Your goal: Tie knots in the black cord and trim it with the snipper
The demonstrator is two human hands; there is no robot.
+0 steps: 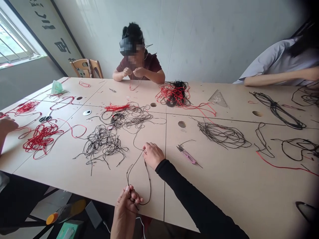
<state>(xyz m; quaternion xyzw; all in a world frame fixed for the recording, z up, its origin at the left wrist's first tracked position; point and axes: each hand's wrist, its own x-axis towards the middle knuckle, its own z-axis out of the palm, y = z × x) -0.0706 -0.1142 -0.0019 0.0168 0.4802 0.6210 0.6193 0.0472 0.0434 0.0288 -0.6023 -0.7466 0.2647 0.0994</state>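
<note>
At the table's front edge, my left hand [127, 199] is closed on a thin black cord [150, 181], its ends poking out below the fingers. Farther up the tabletop, my right hand [153, 155] pinches the same cord between thumb and fingertips. The cord hangs in a loose loop between both hands, and a strand runs from my right hand toward a tangled black cord pile [137, 116]. To the right of my right hand lie pink-handled thread snips [188, 156]. Another tangle of black cord [102, 142] is to the left.
Red cord piles [41, 137] lie at left, near another person's hand [7, 125]. Across the table a person [139, 63] handles cord behind a red and black bundle [174, 93]. A triangle ruler [218, 98], a coil of black cord [224, 134] and a person's arm [281, 77] are at right.
</note>
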